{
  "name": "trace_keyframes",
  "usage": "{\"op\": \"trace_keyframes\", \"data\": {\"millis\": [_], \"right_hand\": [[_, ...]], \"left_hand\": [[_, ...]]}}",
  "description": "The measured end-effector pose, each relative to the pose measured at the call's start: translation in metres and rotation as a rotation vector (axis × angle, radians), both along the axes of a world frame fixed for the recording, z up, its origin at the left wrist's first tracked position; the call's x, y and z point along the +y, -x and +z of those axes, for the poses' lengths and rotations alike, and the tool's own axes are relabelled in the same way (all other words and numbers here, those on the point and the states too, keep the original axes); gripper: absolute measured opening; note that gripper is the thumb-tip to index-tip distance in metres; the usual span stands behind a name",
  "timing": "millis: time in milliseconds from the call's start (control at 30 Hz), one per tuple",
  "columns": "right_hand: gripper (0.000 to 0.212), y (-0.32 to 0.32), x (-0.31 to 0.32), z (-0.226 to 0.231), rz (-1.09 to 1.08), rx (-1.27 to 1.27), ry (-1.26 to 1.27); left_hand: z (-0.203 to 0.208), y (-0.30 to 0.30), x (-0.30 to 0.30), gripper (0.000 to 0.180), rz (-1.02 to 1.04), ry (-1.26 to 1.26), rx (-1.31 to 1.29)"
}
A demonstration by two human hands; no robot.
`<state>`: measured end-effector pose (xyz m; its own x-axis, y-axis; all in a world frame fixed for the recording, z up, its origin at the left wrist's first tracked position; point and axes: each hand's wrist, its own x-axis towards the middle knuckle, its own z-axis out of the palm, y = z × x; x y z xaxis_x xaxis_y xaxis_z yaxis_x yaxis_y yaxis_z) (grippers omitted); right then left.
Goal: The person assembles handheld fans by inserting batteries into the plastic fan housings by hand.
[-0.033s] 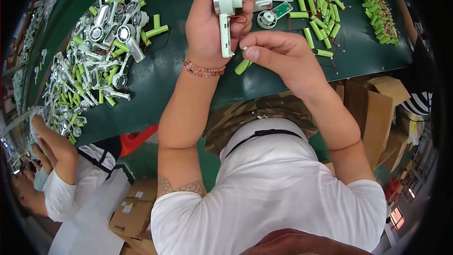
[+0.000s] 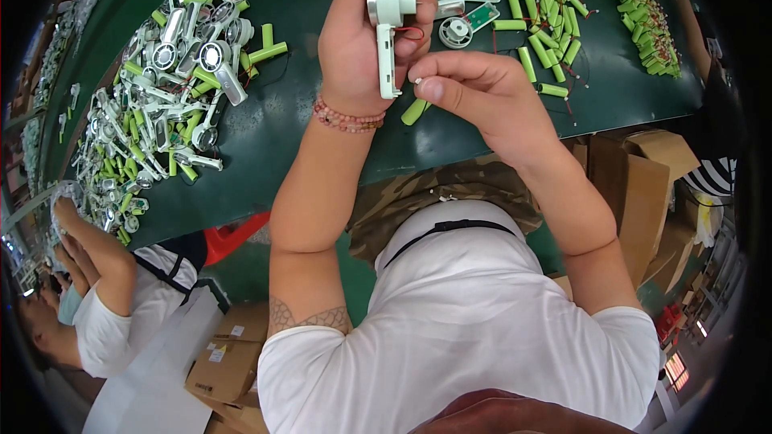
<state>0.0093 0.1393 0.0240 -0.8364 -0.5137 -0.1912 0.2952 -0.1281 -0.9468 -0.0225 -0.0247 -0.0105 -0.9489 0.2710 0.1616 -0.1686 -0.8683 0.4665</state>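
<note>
Green worktable (image 2: 281, 0), cardboard boxes (image 2: 623, 201) nearby, contents hidden, hands (image 2: 347, 52) at white casing (image 2: 387, 48)

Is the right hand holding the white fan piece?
No, the left hand holds the white fan piece; the right hand pinches a small white bit.

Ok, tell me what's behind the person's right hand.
Behind the right hand, one end of a green cylinder shows against the dark green table. Its other end, and anything else behind the hand, is covered.
</note>
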Motion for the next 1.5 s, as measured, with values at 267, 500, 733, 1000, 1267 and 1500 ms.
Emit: {"op": "trace_keyframes", "data": {"millis": [267,500,733,1000,1267,1500], "right_hand": [[0.015,0.001,-0.004,-0.004,0.054,-0.047,-0.008],[0.013,0.005,0.003,0.003,0.127,-0.126,-0.101],[0.012,0.004,0.007,0.0,0.153,-0.188,-0.101],[0.018,-0.007,0.006,-0.003,0.128,-0.257,-0.008],[0.019,-0.007,0.006,-0.008,0.146,-0.276,0.045],[0.018,-0.008,0.007,-0.006,0.097,-0.291,-0.012]], "left_hand": [[0.004,-0.005,0.005,0.048,0.085,0.155,0.003],[0.01,-0.01,0.008,0.047,0.164,0.488,0.064],[0.022,-0.017,0.018,0.045,0.191,0.626,0.097],[0.02,-0.017,0.019,0.046,0.05,0.387,0.094],[0.022,-0.017,0.018,0.047,-0.027,0.212,-0.029],[0.018,-0.014,0.024,0.047,-0.089,0.175,-0.05]]}}
